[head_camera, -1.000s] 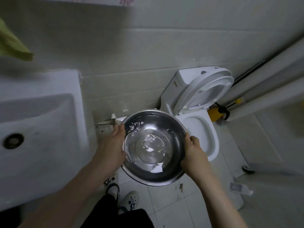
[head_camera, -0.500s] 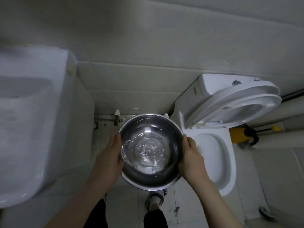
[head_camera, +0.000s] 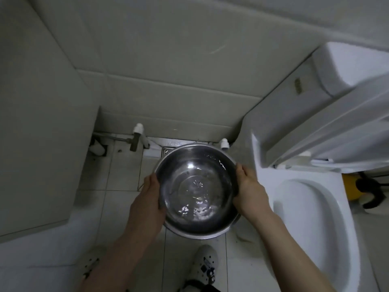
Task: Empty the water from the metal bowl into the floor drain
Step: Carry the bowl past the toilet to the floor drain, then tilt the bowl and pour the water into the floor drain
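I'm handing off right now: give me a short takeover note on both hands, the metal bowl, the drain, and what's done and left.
Left hand: gripping the left rim of the round shiny metal bowl.
Right hand: gripping its right rim.
Bowl: held about level above the tiled floor, water in it.
Square floor drain: by the wall, partly hidden behind the bowl's far rim.
Done: bowl brought near the drain.
Left: tip the bowl forward and pour the water into the drain.
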{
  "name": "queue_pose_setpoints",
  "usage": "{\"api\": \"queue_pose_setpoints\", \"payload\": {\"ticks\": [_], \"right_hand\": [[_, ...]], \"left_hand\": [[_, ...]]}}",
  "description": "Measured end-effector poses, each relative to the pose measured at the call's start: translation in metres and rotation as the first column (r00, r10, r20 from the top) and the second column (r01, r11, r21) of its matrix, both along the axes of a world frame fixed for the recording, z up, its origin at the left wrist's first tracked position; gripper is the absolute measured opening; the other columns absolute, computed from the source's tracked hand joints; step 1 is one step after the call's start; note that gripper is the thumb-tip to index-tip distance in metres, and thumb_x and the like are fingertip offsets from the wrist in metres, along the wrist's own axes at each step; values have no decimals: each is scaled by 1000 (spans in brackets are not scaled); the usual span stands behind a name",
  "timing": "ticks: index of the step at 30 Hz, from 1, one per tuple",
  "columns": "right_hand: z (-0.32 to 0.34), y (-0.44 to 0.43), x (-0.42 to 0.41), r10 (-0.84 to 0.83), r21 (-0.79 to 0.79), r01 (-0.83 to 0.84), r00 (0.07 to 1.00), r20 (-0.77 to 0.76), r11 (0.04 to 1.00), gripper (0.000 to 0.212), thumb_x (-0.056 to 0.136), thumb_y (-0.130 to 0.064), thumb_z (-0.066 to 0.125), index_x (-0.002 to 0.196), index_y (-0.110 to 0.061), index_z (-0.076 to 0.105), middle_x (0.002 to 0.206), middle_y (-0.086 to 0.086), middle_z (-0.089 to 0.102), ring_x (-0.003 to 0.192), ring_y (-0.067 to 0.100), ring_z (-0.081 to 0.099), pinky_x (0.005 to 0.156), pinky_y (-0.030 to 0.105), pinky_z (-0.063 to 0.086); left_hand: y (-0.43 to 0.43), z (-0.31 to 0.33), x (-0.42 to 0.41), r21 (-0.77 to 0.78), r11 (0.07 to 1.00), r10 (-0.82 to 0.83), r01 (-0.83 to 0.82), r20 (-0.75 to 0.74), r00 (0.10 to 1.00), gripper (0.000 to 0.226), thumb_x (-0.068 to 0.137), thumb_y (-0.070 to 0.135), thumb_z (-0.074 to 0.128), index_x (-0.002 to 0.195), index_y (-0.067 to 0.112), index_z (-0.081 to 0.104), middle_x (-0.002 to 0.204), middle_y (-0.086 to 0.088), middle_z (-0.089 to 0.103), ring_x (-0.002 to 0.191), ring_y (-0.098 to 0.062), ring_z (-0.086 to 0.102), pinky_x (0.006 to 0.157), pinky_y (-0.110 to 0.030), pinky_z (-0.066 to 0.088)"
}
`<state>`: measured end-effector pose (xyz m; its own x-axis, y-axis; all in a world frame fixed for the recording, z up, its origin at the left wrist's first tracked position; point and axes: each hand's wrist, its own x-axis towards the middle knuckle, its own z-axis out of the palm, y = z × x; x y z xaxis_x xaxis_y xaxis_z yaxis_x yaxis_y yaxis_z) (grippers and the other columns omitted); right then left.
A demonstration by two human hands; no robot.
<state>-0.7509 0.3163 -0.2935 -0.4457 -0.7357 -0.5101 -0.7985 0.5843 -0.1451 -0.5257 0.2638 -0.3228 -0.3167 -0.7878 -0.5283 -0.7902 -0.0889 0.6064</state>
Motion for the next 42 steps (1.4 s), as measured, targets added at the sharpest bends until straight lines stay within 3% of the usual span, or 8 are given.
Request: {"api": "queue_pose_setpoints", "payload": {"ticks": [4,8,11,16,31,35,39,42], "right_hand": [[-68,-15,-12,19,15,-19,1000,-11,1000,77,80,-11,55,149,-19,23,147,5,31,106,39,60,86,44,52],[-137,-34,-25,39,-2,-39,998,-47,999,80,80,-12,55,150,-22,19,153,2,24,109,39,58,85,45,52],[-166,-46,-35,71,-14,-73,994,-77,997,84,80,-9,54,152,-24,14,157,1,20,113,41,56,87,47,50],[-207,-67,-47,106,-35,-112,986,-131,993,78,81,-6,50,150,-26,17,162,-2,6,118,42,54,91,46,49],[-223,-107,-69,254,59,-247,935,-248,967,57,78,-21,55,134,-22,45,141,9,41,120,37,53,95,46,48],[-225,-112,-70,277,96,-261,917,-287,961,59,79,-18,56,136,-16,43,137,12,43,120,37,52,95,46,49],[-226,-118,-71,302,127,-276,905,-301,953,58,80,-20,57,136,-18,44,134,12,45,119,36,53,94,44,49],[-226,-124,-69,316,136,-287,895,-315,948,59,80,-20,56,138,-19,44,136,11,44,121,36,52,96,45,48]], "left_hand": [[-4,-68,-8,-38,999,22,-23,-27,999,77,92,17,59,155,22,15,156,-6,32,134,-28,49,107,-43,47],[-9,-135,-19,-110,990,73,-83,-90,993,67,88,13,64,146,24,32,136,5,48,108,-17,62,74,-9,45],[-13,-168,-25,-120,986,100,-113,-111,989,71,83,7,66,145,21,34,130,4,52,95,-15,61,66,-14,40],[-24,-218,-36,-153,970,163,-190,-174,971,50,82,5,64,127,19,47,104,1,61,72,-6,57,54,-10,36],[-32,-266,-63,-167,944,239,-286,-255,937,41,82,13,68,121,15,54,104,-2,65,82,-15,60,55,-9,33],[-33,-273,-67,-148,941,254,-304,-283,925,50,81,11,68,128,13,51,111,-5,64,91,-21,65,65,-16,46],[-33,-277,-71,-137,933,278,-334,-314,908,48,82,12,67,128,11,52,110,-6,65,90,-21,65,60,-13,42],[-33,-279,-72,-116,935,286,-335,-313,906,54,81,9,66,132,9,49,116,-9,64,94,-23,66,72,-25,54]]}}
